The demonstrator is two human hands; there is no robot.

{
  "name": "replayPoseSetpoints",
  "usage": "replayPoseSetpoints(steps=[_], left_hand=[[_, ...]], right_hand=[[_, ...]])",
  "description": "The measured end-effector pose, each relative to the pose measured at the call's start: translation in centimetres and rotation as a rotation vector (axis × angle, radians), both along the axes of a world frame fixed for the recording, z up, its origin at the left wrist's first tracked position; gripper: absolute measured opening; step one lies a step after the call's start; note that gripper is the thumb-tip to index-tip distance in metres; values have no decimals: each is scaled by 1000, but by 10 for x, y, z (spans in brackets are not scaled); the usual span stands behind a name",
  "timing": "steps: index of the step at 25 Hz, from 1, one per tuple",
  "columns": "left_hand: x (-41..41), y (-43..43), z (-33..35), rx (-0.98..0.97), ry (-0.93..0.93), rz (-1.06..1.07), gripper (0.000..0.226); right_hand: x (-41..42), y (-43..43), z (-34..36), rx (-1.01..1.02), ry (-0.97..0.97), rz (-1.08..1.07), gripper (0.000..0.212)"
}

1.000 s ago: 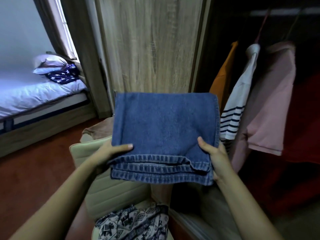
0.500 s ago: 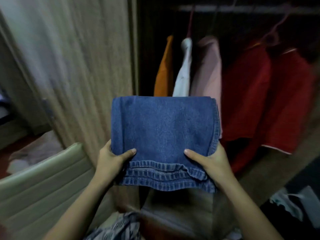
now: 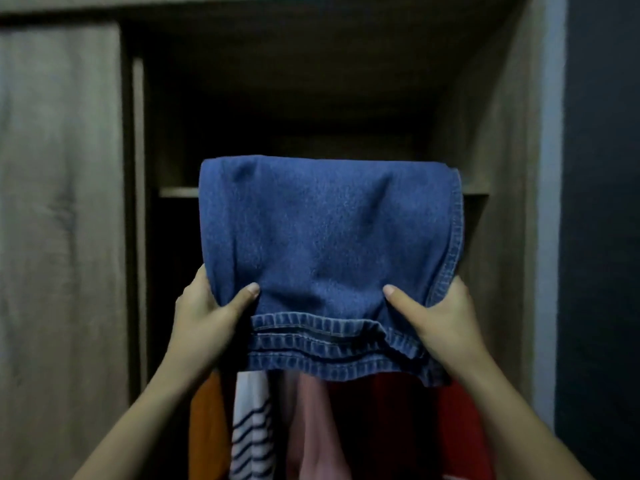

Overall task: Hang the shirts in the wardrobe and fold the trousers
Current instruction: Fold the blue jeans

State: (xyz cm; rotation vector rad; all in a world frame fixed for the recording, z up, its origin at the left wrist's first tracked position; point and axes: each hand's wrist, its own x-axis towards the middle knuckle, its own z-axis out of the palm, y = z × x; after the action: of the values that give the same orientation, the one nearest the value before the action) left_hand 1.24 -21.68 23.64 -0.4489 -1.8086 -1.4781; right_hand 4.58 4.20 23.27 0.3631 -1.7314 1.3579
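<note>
Hands (image 3: 204, 320) (image 3: 446, 323) at apparently denim trousers' (image 3: 329, 244) corners

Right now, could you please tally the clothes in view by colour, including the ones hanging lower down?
Blue folded denim trousers, gripped by the left hand and right hand: 1
Orange hanging shirt: 1
White hanging shirt with navy stripes: 1
Pink hanging shirt: 1
Red hanging cloth: 1, possibly more garments
Total: 5

Home bedroom: wooden wardrobe (image 3: 502, 168), hanging shirts (image 3: 249, 427).
</note>
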Motion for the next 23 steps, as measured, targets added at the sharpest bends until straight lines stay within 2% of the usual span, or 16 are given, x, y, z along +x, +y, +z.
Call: replayPoseSetpoints(steps=[3,6,8,11,14,16,17,18,19,20,21,23], left_hand=[[-16,28,59,-1,69,-16,46],[-43,56,124,2,68,-34,36],[-72,69,161,-50,0,-10,36],[-116,89,195,-136,-142,76,50],[-133,102,217,-413,-234,243,54],[-128,106,234,-643,-250,394,74],[-122,109,238,-735,-193,481,89],[-113,114,239,-812,-79,550,93],[-104,120,232,-890,57,597,82],[-96,125,220,-966,184,633,65],[-90,128,206,-1039,284,671,64],[-76,124,181,-1170,449,714,89]], right_hand=[[-14,25,55,-7,79,-86,43],[-42,52,125,48,62,-206,51],[-62,63,162,100,-26,-305,54],[-84,73,189,216,-257,-513,50],[-98,85,203,362,-392,-658,52],[-100,94,213,438,-451,-713,70],[-100,98,219,476,-498,-738,85],[-98,101,222,516,-539,-752,96],[-98,103,223,589,-540,-770,100],[-100,105,223,705,-483,-795,97],[-100,106,224,856,-380,-793,87],[-89,100,224,1112,-235,-629,61]])
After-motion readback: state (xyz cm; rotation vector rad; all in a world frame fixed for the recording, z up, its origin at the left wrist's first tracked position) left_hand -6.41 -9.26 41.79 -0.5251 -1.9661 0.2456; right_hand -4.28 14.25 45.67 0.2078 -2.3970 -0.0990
